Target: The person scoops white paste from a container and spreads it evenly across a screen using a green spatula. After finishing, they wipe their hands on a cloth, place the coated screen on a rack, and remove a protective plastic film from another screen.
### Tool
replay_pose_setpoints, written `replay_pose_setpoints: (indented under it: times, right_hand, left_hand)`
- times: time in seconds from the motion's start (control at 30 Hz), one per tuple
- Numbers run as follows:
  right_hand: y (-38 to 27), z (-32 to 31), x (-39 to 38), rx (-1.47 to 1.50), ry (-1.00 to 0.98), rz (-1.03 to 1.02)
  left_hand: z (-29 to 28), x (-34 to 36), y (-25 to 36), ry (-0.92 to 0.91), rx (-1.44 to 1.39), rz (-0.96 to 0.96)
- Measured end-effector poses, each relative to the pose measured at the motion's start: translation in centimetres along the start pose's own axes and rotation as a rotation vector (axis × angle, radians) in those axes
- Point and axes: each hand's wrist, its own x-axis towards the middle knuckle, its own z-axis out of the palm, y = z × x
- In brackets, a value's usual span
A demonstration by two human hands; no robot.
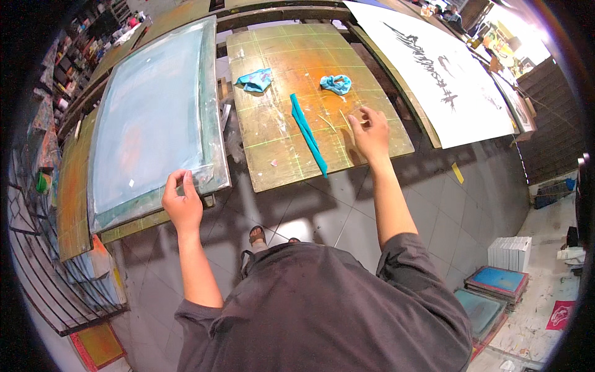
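Observation:
My left hand (pixel 183 203) is over the near right corner of a large pale-blue screen-printing frame (pixel 149 93), its fingers loosely bent. Whether it touches the frame's edge is unclear. Above the right side of a worn wooden board (pixel 273 161), my right hand (pixel 372 133) is raised with curved fingers and thumb apart; I see nothing held. Left of this hand lie a long teal cloth strip (pixel 308 136) and thin pale strips (pixel 327 123). Farther back on the board are a twisted light-blue cloth ring (pixel 336 84) and a folded light-blue patterned cloth piece (pixel 255 80).
A white sheet with black artwork (pixel 427 62) lies on the board at right. Below the boards is a tiled floor (pixel 347 217). At lower right stand white stacked items (pixel 509 253) and framed screens (pixel 496 280). A black metal rack (pixel 49 279) stands at lower left.

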Motion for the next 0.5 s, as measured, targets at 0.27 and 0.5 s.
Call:
replay_pose_setpoints:
  times: [0.27,0.5]
  right_hand:
    - [-1.4,-2.8,-3.0,0.277,0.064,0.104]
    - [-1.9,-4.7,-4.8,0.372,0.064,0.101]
  left_hand:
    - [0.6,-0.7,-0.1,-0.212,0.231,0.152]
    - [-1.6,1.1,-0.8,-0.015,-0.072,-0.125]
